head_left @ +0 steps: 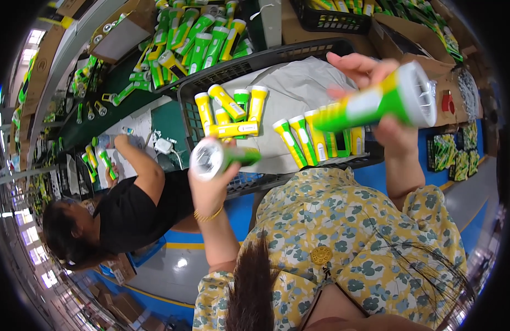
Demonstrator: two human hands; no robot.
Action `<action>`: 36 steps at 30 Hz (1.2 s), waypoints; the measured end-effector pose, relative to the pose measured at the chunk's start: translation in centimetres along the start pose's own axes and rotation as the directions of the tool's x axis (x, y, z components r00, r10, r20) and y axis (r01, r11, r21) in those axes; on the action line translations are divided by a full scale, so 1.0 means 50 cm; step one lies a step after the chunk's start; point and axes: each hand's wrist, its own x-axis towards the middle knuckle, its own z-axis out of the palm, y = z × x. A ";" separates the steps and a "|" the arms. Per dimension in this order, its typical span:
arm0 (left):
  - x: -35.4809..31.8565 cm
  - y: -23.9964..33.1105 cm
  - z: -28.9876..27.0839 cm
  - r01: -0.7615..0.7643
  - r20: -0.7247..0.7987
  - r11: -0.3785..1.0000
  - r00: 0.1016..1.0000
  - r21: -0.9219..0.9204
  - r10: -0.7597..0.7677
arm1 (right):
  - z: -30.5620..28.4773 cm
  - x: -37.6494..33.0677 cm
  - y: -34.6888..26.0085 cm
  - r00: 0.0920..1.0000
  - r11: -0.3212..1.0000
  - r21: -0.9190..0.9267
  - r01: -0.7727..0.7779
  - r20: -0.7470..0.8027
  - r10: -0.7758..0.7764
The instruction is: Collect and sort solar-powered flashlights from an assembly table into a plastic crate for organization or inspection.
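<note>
Flashlights in both hands: left hand (211,185) wrapped round a green plastic flashlight (222,157), lens toward the wearer; right hand (376,96) clamps a green-and-yellow flashlight (376,102) raised sideways. Beyond, black mesh crate (315,52) collects yellow-green flashlights in a row (315,138). Further left, a co-worker (133,204) at the bench.

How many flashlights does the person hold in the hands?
2. One green flashlight is in the left hand; one green-and-yellow flashlight is in the right hand. Many others lie in the black crate.

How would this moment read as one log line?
left hand: holds green flashlight | right hand: holds green-yellow flashlight | black crate: more flashlights
</note>
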 end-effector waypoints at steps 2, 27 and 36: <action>-0.033 0.054 -0.003 -0.098 0.248 0.772 0.915 -0.628 0.318 | -0.039 0.009 -0.019 0.988 0.915 0.390 -0.107 -0.057 0.140; 0.047 -0.248 0.049 0.051 -0.030 0.923 0.999 0.381 -0.042 | -0.078 -0.188 0.355 0.908 0.001 -0.967 -0.254 -0.238 0.346; 0.095 -0.462 0.063 0.223 -0.063 0.756 0.970 0.615 -0.235 | -0.015 -0.118 0.361 0.952 0.302 -0.951 0.068 0.152 0.264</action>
